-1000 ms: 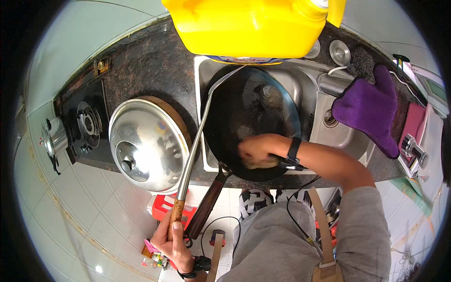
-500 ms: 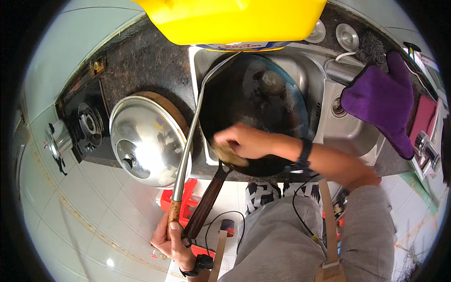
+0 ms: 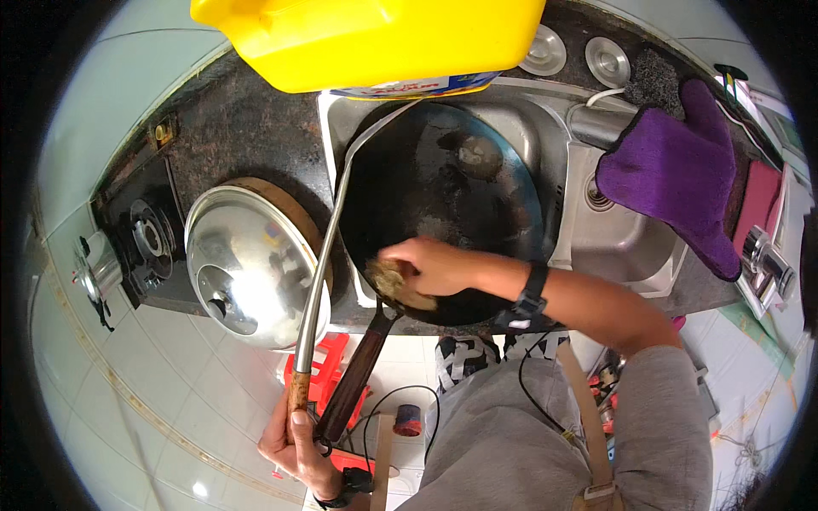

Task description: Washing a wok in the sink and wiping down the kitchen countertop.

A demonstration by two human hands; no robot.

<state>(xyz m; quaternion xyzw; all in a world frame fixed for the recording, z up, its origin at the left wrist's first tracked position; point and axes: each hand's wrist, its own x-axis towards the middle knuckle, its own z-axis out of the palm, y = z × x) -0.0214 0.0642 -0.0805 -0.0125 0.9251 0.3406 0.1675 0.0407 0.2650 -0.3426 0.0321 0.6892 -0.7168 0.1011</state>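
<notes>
A large yellow plastic jug (image 3: 375, 38) is cut off by the top edge of the view, and it hides the far rim of the round black frying pan (image 3: 452, 196) and the back of the steel sink (image 3: 630, 238). The right hand (image 3: 439, 266) covers most of the tan scrubbing pad (image 3: 394, 283) it presses on the pan's near rim, so the pad's full shape cannot be told. The left hand (image 3: 294, 443) wraps the ends of the dark pan handle (image 3: 354, 379) and the long steel ladle handle (image 3: 319, 272), hiding both. The ladle's bowl is not visible. Beyond the right hand, a purple cloth (image 3: 673, 183) drapes over the tap.
</notes>
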